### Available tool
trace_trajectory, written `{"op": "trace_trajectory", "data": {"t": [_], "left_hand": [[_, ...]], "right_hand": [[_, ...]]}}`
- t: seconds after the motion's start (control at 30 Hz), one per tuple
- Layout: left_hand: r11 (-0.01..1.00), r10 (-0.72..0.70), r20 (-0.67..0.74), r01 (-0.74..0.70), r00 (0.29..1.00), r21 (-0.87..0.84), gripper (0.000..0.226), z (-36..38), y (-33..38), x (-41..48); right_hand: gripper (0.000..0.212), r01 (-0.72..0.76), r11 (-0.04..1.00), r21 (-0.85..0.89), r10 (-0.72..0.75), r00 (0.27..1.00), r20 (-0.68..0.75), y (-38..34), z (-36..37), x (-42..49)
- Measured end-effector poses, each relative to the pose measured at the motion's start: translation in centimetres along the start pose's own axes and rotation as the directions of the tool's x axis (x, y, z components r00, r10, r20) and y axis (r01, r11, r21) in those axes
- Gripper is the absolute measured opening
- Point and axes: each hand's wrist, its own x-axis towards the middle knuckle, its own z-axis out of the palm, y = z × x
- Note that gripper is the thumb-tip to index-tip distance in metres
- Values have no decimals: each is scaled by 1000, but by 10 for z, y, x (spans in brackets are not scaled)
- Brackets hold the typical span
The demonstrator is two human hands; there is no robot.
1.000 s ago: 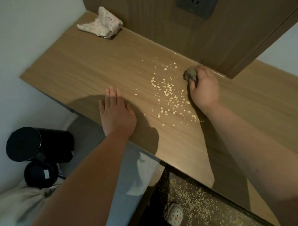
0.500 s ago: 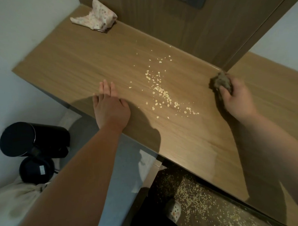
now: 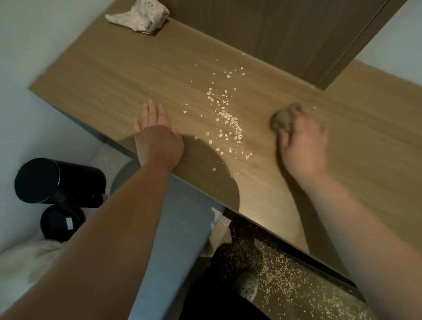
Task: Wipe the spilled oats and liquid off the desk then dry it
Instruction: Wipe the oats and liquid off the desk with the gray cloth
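Pale oats [image 3: 227, 118] lie scattered on the wooden table [image 3: 106, 75], a balled brown rag [image 3: 281, 120] to their right, a crumpled flowery cloth [image 3: 140, 12] far back.

A black cylinder [image 3: 60, 182] sits left of a white perforated clog [image 3: 248, 286].

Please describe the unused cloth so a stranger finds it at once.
Look at the long wooden desk. At its far left end, beside the dark wood panel, lies a crumpled cloth. It is pale and speckled, unlike the dark wad in the right hand.
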Motion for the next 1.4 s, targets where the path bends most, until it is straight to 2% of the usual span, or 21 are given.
{"op": "trace_trajectory", "data": {"t": [0.07, 0.1, 0.13, 0.17, 0.23, 0.3, 0.33, 0.43, 0.53, 0.63, 0.73, 0.8, 0.9, 0.97, 1.0, 1.07, 1.13, 1.2, 1.27, 1.3, 1.4], "left_hand": [[1000, 1, -11, -1, 1000, 0, 61, 1, 0, 0], [1000, -3, -10, 3, 1000, -3, 61, 1, 0, 0], [1000, -8, -8, 7, 1000, -7, 61, 0, 0, -1], [1000, -8, -12, 8, 1000, -12, 60, 0, 0, 0], [1000, -5, -16, 5, 1000, -16, 60, 1, 1, 0], [1000, -5, -19, 5, 1000, -18, 60, 1, 1, 1], [1000, -4, -25, 3, 1000, -25, 60, 2, 1, 1], [1000, 3, -38, -5, 999, -30, 61, 3, 0, 2], [1000, 3, -51, -4, 999, -23, 60, 3, 0, 3], [999, -10, -66, 6, 998, -53, 59, 3, 1, 2], [999, -3, -65, 0, 998, -49, 59, 4, 1, 2], [999, -4, -62, 1, 998, -51, 59, 4, 0, 2], [998, 1, -52, -4, 999, -56, 60, 4, -1, 1], [998, 1, -51, -5, 999, -64, 61, 4, -1, 0], [998, 3, -48, -6, 999, -65, 61, 4, -1, 0], [998, 7, -40, -9, 999, -59, 61, 3, -1, 0], [999, 7, -40, -9, 999, -50, 60, 3, 0, 0], [1000, 6, -32, -7, 999, -28, 61, 3, 0, 1], [1000, 4, -20, -4, 1000, 10, 61, 3, 0, 3], [1000, 6, -16, -6, 1000, 26, 62, 3, 0, 4], [998, 12, -2, -12, 1000, 65, 63, 3, -1, 6]], "right_hand": [[52, -311, 950, 10, 311, 945, -97, 26, -10, 9], [53, -415, 910, 21, 414, 901, -132, 27, -9, 9], [53, -435, 901, 14, 432, 890, -150, 17, -7, 5], [53, -379, 925, 4, 375, 915, -149, 2, -1, -1], [53, -117, 993, -14, 116, 990, -79, -30, 15, -19], [53, 153, 988, -7, -152, 986, 70, -46, 19, -35], [55, 232, 973, 16, -232, 964, 132, -42, 15, -35], [58, 271, 960, 71, -279, 946, 163, -7, -7, -27], [53, 43, 999, 17, -42, 998, -51, 40, -20, -18], [48, -338, 941, 19, 334, 919, -209, 60, -18, 10], [46, -457, 889, 17, 449, 866, -219, 40, -12, 39], [45, -364, 931, 35, 364, 915, -176, 13, -4, 43], [46, -6, 998, 60, 10, 997, -71, -24, 7, 22], [49, 179, 977, 117, -184, 983, 25, -30, 4, 10], [51, 204, 966, 160, -216, 974, 62, -26, -3, 8], [52, 133, 958, 255, -158, 984, 78, -12, -21, 5], [49, -19, 951, 308, 23, 1000, -11, 12, -41, 3], [46, -213, 936, 281, 243, 967, -77, 41, -56, -8], [48, -377, 909, 178, 392, 918, -58, 63, -57, -26], [50, -399, 911, 105, 406, 913, -48, 68, -53, -37], [55, -314, 949, -42, 311, 949, -57, 62, -33, -61]]}}
